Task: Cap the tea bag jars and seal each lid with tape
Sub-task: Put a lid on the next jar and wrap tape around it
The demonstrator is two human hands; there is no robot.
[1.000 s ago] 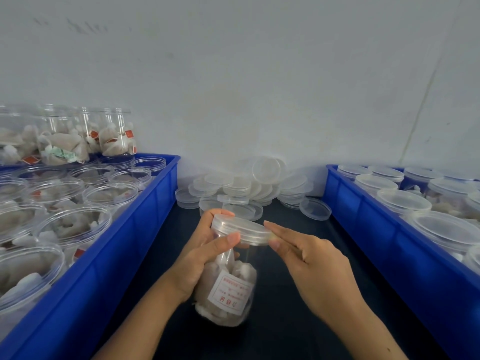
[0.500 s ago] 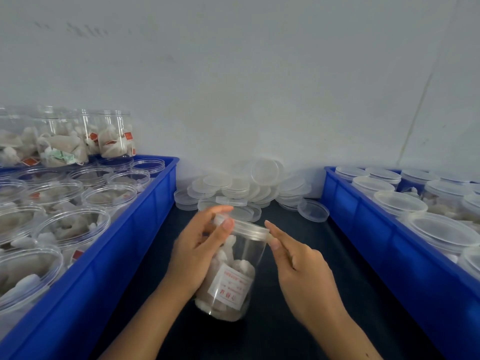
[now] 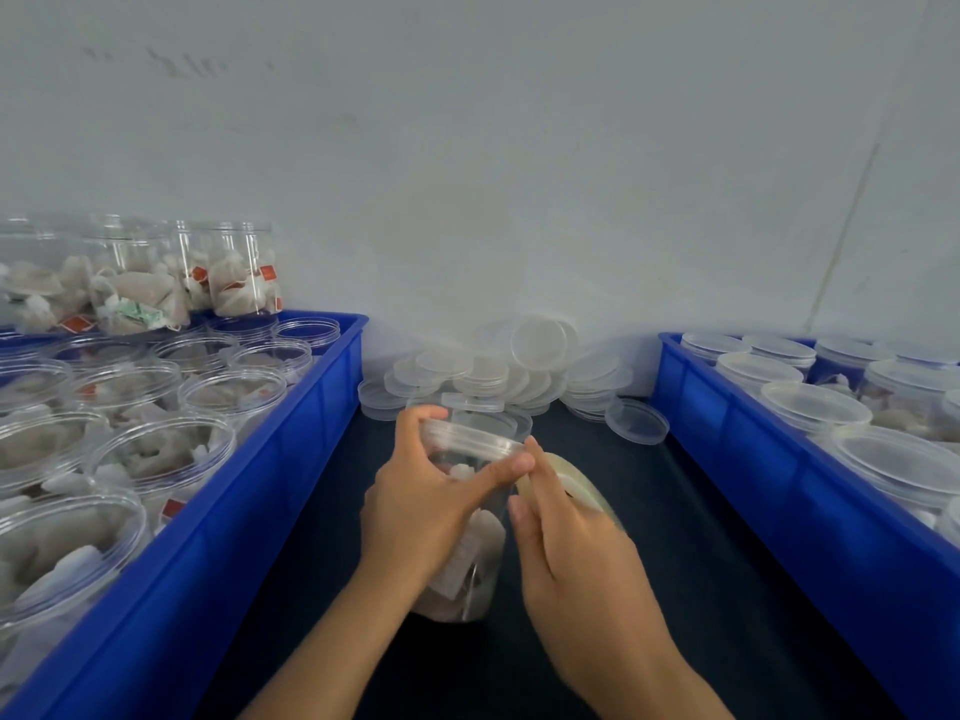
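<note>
Mid-task. 1 capped jar [image 3: 470, 532] tilted on the dark surface [image 3: 675, 589] between 2 blue bins [image 3: 218, 537]. Left hand [image 3: 421, 506], fingers curled round the jar just under its lid [image 3: 467, 440], thumb at the lid rim. Right hand [image 3: 566, 553], fingers closed on a tape roll [image 3: 582, 488] beside the lid; tape seemingly just starting. Left bin: many open jars [image 3: 161, 449] still uncapped. Right bin [image 3: 831, 511]: lidded jars [image 3: 810, 407], seals not discernible. Spare lids [image 3: 498, 371] heaped by the wall.
</note>
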